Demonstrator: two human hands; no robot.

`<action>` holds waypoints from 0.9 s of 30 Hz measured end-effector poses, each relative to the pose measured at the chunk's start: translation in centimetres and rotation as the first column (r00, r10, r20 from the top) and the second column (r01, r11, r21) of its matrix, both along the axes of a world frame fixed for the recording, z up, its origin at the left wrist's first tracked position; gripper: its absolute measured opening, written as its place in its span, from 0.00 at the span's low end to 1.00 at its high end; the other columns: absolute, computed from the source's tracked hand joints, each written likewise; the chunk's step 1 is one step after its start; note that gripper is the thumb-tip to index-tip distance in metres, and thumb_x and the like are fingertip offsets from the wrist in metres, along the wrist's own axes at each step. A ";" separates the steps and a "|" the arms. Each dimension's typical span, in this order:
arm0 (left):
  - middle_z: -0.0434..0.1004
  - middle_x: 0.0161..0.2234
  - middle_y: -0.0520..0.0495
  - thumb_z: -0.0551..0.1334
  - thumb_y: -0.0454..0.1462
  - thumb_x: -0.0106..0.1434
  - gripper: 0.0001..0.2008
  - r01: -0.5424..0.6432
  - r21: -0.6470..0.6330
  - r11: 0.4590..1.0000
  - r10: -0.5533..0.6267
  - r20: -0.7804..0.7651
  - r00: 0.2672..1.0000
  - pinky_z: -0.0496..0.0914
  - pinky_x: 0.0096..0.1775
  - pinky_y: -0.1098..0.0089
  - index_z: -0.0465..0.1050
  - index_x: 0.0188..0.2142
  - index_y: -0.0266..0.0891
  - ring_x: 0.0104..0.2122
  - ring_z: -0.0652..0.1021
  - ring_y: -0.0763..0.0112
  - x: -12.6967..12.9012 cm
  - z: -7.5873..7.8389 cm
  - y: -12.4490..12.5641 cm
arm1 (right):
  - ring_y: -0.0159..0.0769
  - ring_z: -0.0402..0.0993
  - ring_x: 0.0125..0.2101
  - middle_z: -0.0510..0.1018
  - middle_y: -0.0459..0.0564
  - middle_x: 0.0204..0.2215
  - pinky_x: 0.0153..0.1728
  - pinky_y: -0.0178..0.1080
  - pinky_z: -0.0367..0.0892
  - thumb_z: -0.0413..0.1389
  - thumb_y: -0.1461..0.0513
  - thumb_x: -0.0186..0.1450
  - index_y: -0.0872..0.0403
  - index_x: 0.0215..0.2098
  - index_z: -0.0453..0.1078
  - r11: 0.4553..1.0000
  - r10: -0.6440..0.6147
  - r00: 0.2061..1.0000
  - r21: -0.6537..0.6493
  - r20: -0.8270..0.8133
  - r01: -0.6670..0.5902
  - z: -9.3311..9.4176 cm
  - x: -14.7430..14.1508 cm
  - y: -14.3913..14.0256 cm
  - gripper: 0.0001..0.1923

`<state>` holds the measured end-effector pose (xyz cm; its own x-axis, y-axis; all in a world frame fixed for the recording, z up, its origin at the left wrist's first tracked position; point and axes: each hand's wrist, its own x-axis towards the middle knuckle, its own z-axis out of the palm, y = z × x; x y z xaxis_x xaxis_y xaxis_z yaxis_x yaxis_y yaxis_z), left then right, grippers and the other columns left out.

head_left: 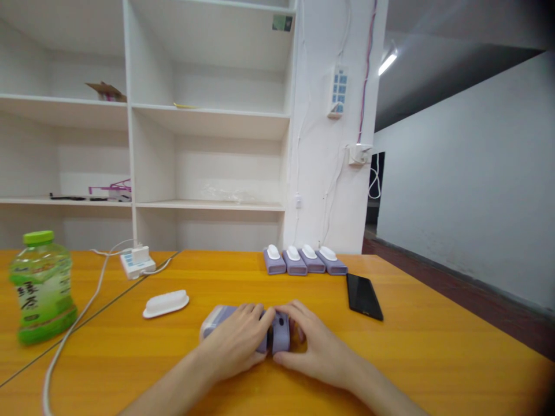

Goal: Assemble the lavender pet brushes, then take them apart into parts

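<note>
Across the whole lower frame: orange wooden table (433, 358), the bearing surface for every item below.

At 12 o'clock behind it: white shelving unit (130, 110), compartments mostly bare; scraps of cardboard and a pink frame lie on the left-hand shelves.

At 1 o'clock: white pillar (329, 190) carrying a wall-mounted power strip (339, 92) and hanging cables.

At 9 o'clock, upright on the table: green tea bottle (42, 287), cap on, partly full.

At 6 o'clock, near the table's front edge: lavender device (277, 335), lying on its side, without a white cap as far as can be seen. Left hand (236, 342) lies over its left part and grips it; right hand (314, 346) cups its right end, thumb and fingers closed around it. Both hands meet over the piece.

At 3 o'clock from the hands, lying flat: black phone (364, 296), screen dark.

At 12 o'clock from the hands, near the far table edge: row of four lavender units (304, 261), side by side, touching, each topped with a white cap.

At 10 o'clock from the hands: loose white cap (166, 303), lying alone, apart from the held device.

At 10 o'clock, farther back: white charger block (137, 260) with its cable trailing toward the front edge.

Status, judged: four units look finished; a fifth is in hand, its cap probably the loose one, not yet fitted.
</note>
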<state>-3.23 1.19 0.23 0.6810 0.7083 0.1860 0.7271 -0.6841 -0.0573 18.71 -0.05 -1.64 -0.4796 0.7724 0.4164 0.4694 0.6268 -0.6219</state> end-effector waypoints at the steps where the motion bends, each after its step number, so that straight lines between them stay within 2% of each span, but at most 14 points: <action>1: 0.75 0.52 0.41 0.62 0.36 0.62 0.22 0.006 -0.001 1.000 -0.006 0.009 1.000 0.69 0.54 0.56 0.64 0.56 0.42 0.52 0.75 0.52 -0.1 -0.1 0.0 | 0.40 0.71 0.45 0.73 0.48 0.47 0.49 0.40 0.68 0.67 0.64 0.55 0.48 0.58 0.68 1.000 -0.009 1.000 -0.003 -0.012 0.009 -0.1 0.1 0.1 0.32; 5: 0.73 0.57 0.39 0.62 0.36 0.63 0.20 0.036 0.032 0.999 -0.036 0.011 0.999 0.67 0.58 0.55 0.65 0.55 0.42 0.57 0.73 0.50 -0.4 -0.6 0.1 | 0.41 0.72 0.43 0.74 0.48 0.46 0.46 0.40 0.69 0.68 0.62 0.55 0.48 0.57 0.68 0.999 -0.043 0.998 -0.023 -0.042 0.042 -0.7 0.6 0.7 0.32; 10: 0.68 0.63 0.33 0.62 0.37 0.64 0.23 0.073 0.091 0.993 -0.070 -0.035 0.997 0.66 0.61 0.54 0.64 0.58 0.36 0.61 0.70 0.48 -0.6 -1.1 0.6 | 0.42 0.73 0.45 0.75 0.48 0.48 0.48 0.41 0.69 0.68 0.60 0.56 0.48 0.57 0.68 0.997 -0.037 0.996 -0.064 -0.081 0.032 -1.1 0.7 0.9 0.31; 18: 0.71 0.61 0.31 0.64 0.38 0.64 0.25 0.113 0.097 0.989 -0.108 -0.051 0.993 0.69 0.59 0.54 0.65 0.58 0.33 0.59 0.73 0.48 -0.4 -0.6 0.4 | 0.43 0.73 0.48 0.76 0.49 0.49 0.51 0.44 0.69 0.70 0.58 0.55 0.49 0.55 0.69 0.996 -0.054 0.992 -0.078 -0.111 0.045 -1.0 0.0 0.4 0.31; 22: 0.72 0.60 0.32 0.64 0.37 0.63 0.24 0.121 0.077 0.990 -0.119 -0.034 0.992 0.68 0.59 0.54 0.65 0.58 0.33 0.58 0.74 0.48 -0.4 -0.6 0.6 | 0.42 0.74 0.46 0.76 0.48 0.48 0.49 0.42 0.70 0.70 0.60 0.55 0.49 0.55 0.69 0.995 -0.061 0.990 -0.085 -0.125 0.051 -0.9 0.0 0.3 0.30; 27: 0.72 0.60 0.36 0.63 0.35 0.65 0.23 0.113 0.011 0.993 -0.114 0.076 0.991 0.67 0.60 0.57 0.65 0.59 0.37 0.59 0.73 0.53 -0.1 -0.5 0.4 | 0.41 0.74 0.44 0.76 0.48 0.47 0.47 0.41 0.69 0.68 0.62 0.56 0.48 0.55 0.69 0.995 -0.052 0.989 -0.092 -0.135 0.040 -0.9 0.0 0.3 0.29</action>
<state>-3.36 1.59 -0.22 0.7406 0.6257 0.2449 0.6471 -0.7623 -0.0092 18.68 0.20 -2.55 -0.3858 0.8291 0.4047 0.4030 0.5460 -0.7345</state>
